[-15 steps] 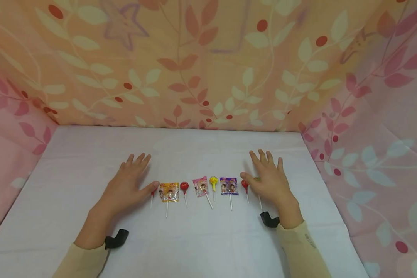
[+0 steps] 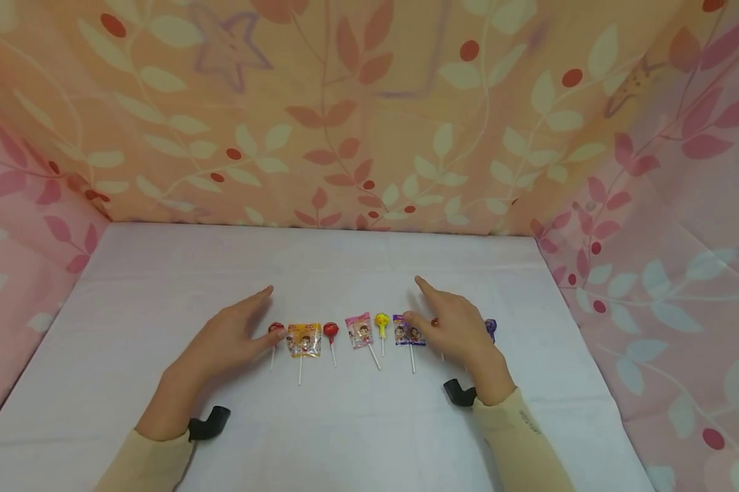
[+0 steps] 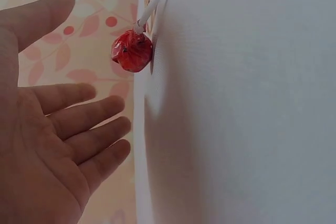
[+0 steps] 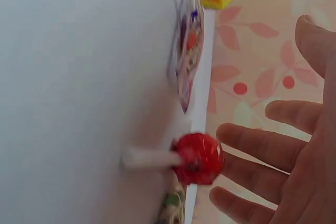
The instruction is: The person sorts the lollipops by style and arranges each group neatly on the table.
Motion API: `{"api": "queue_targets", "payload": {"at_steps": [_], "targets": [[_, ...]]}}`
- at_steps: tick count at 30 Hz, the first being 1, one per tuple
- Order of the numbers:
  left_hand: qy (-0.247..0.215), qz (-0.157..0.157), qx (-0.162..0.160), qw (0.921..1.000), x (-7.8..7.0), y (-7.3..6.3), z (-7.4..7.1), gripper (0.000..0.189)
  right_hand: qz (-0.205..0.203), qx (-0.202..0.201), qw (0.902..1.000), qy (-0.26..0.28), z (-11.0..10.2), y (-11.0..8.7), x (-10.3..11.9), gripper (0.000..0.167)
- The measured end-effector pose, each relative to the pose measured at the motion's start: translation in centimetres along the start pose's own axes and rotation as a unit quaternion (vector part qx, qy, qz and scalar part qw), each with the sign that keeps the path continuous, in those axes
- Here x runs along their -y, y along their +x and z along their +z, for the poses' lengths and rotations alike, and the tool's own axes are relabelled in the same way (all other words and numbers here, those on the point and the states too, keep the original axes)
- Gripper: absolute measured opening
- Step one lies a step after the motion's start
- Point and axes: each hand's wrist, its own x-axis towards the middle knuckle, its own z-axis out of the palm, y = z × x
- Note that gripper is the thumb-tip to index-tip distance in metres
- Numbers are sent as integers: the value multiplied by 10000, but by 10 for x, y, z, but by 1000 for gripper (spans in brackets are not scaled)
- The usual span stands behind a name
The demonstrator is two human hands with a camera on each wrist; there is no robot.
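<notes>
With the yellow lollipop (image 2: 381,320) as dial centre, a broad strip of bench (image 2: 344,266) lies open toward 12 o'clock, ending at the orange curtain (image 2: 344,137). Toward 6, beyond the stick ends, wide room spreads between the forearms. Sideways passage is crowded: the pink-wrapped lollipop (image 2: 359,331) stands just beside at 8, its stick slanting toward 5, and the purple-wrapped lollipop (image 2: 402,331) just beside at 4. A slim lane runs 12 to 6 between the red lollipop (image 2: 331,330) and the pink-wrapped one. The right fingers (image 2: 429,292) obstruct at 2, the left fingers (image 2: 260,296) near 10.
</notes>
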Motion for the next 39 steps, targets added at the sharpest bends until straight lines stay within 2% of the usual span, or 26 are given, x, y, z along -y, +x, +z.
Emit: {"api": "queue_targets", "payload": {"at_steps": [6,13,19,25,31,39], "targets": [[-107,10,-95,9999,-1,-2,5,73,-214,79,9996,194,8,4,14,77],[-576,199,-106,9981,6,3,16,72,-543,136,9978,364,16,11,29,71],[-709,383,7,9967,5,5,25,73,-558,334,9942,858,22,14,41,64],[-559,638,-67,9964,2,5,31,74,-444,523,9910,1151,31,17,47,56],[-291,863,-84,9958,0,6,35,76,-707,625,9874,1273,36,20,52,59],[12,1063,-147,9942,-2,8,40,77,-930,743,9876,1021,38,20,60,60]]}}
